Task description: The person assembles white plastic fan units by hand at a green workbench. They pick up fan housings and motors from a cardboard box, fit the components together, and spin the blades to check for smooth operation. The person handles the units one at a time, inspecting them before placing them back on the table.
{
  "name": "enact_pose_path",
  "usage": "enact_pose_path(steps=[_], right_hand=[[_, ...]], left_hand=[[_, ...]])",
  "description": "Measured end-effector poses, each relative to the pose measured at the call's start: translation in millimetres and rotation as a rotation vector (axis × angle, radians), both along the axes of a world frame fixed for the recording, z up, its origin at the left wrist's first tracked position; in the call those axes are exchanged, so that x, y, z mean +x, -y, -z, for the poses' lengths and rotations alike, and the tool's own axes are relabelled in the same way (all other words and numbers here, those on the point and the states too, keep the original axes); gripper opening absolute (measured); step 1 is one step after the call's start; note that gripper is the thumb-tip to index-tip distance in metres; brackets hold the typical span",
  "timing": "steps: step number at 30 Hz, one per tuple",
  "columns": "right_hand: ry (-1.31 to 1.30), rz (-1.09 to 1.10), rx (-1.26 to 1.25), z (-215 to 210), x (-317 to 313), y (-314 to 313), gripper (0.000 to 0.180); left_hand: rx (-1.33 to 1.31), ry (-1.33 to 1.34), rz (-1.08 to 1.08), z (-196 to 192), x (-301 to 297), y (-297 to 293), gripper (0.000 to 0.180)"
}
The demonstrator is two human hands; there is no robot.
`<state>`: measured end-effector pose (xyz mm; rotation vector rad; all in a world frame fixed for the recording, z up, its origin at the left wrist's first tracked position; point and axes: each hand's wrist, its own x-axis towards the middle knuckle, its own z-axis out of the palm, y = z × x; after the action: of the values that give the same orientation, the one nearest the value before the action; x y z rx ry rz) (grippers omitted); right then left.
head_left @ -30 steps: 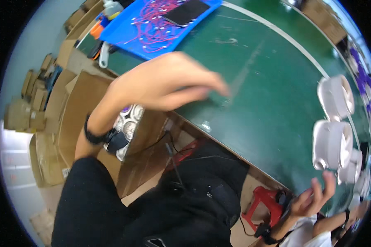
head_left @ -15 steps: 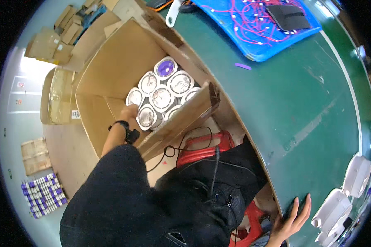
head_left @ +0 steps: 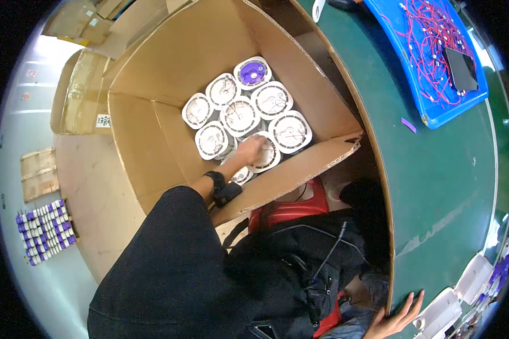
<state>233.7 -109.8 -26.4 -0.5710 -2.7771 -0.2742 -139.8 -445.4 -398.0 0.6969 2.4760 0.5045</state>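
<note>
My left hand (head_left: 250, 149) reaches down into a big open cardboard box (head_left: 152, 130) on the floor. Its fingers curl over a white round spool (head_left: 264, 157) near the box's front wall. Several more white spools (head_left: 240, 116) lie flat around it, and one purple-faced spool (head_left: 253, 72) sits at the far end. A black watch (head_left: 218, 181) is on that wrist. My right hand (head_left: 398, 321) lies with spread fingers on the near edge of the green table (head_left: 435, 169), holding nothing.
A blue tray (head_left: 430, 117) with red wires (head_left: 430, 39) and a black flat item (head_left: 461, 68) sits on the table's far side. White spools (head_left: 475, 277) stand at the lower right. A red stool (head_left: 291, 206) is under me. Purple-capped pieces (head_left: 42, 231) and flattened cartons lie on the floor.
My view swung from the table down to the box. My left hand went from above the table into the box, then shifted right onto a spool near the front wall.
</note>
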Motion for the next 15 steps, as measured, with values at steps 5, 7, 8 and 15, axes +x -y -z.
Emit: enact_pose_path(steps=[5, 7, 8, 15], right_hand=[[-0.011, 0.002, -0.002, -0.7, -3.3, 2.6, 0.057], [-0.008, -0.010, -0.022, -2.4, -2.6, 2.3, 0.051], [0.008, -0.022, -0.036, -0.3, 0.3, -1.0, 0.054], [0.053, 0.037, -0.037, 0.3, 13.3, 2.1, 0.057]], left_hand=[[0.006, -0.391, 0.451, -1.3, -37.2, -0.7, 0.055], [0.051, -0.375, 0.636, 4.3, -45.6, -8.9, 0.054], [0.001, -0.385, 0.676, 5.0, -44.3, -11.6, 0.049], [-0.196, -0.747, 0.916, 44.2, -34.7, -51.1, 0.031]])
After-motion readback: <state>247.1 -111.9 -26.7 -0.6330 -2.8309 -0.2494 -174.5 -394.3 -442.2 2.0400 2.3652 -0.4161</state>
